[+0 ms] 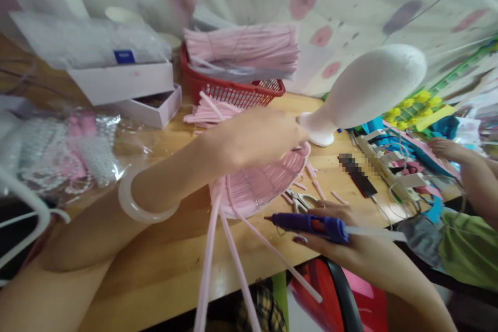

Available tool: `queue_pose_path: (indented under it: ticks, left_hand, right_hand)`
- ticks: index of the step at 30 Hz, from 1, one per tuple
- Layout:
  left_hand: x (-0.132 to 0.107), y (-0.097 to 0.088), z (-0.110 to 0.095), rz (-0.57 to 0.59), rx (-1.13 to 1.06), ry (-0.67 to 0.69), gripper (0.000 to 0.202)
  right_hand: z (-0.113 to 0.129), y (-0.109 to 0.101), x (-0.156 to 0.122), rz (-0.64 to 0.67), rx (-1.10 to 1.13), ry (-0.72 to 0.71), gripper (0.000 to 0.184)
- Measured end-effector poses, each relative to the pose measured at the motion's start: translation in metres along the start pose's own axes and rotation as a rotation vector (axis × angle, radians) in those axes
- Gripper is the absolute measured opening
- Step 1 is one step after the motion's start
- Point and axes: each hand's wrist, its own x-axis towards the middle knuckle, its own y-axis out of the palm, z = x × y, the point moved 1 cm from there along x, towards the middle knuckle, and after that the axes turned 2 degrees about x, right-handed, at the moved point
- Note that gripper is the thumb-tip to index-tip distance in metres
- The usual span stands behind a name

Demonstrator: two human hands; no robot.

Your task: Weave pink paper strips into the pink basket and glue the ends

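Note:
My left hand (257,137) reaches across the wooden table (163,264) and pinches the far rim of a pink woven piece (259,187) made of pipe-cleaner strands. Long pink strands (218,264) trail from it over the table's near edge. My right hand (334,233) is closed around a blue glue gun (311,224), whose nozzle points left toward the woven piece. A white bangle (134,205) sits on my left wrist.
A red basket (229,91) piled with pink stems stands behind. A white foam head form (369,88) is at the right, scissors (301,199) lie by the weave, and boxes and bagged beads (78,150) sit at left. Another person's arm (462,161) rests at far right.

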Motion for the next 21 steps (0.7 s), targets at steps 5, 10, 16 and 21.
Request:
queue_pose_path:
  ticks: [5,10,16,21]
  left_hand:
    - [0.0,-0.011,0.015,0.078,0.023,0.039,0.035]
    - [-0.005,-0.023,0.025,0.079,-0.115,0.01,0.038]
    - [-0.015,-0.036,0.035,0.174,-0.15,-0.098,0.04]
    - [-0.027,-0.051,0.037,0.229,-0.145,-0.069,0.044]
  right_hand:
    - [-0.055,0.002,-0.03,-0.16,0.276,0.12,0.049]
    - [-0.109,-0.006,-0.034,-0.209,0.481,0.276,0.05]
    - [-0.147,-0.017,-0.011,-0.668,0.522,0.546,0.042]
    - [-0.165,-0.018,0.013,-0.67,0.445,0.542,0.035]
